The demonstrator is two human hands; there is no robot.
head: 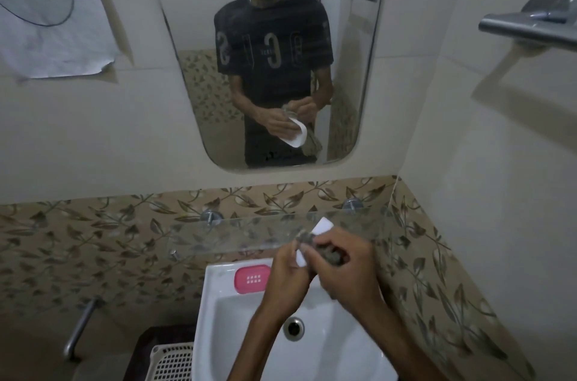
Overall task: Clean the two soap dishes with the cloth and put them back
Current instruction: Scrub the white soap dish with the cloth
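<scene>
white dish [323, 229] is held over the sink [218, 302], left hand [288, 268] gripping it, right hand [338, 258] bunched round the cloth [327, 256] against it. pink dish [252, 279] sits on the rim. cleaning appears underway; neither visibly finished.

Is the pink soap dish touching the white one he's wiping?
Apart. The head view shows the pink soap dish lying on the sink ledge, while the white soap dish is held up by the left hand, with the hand between them.
</scene>
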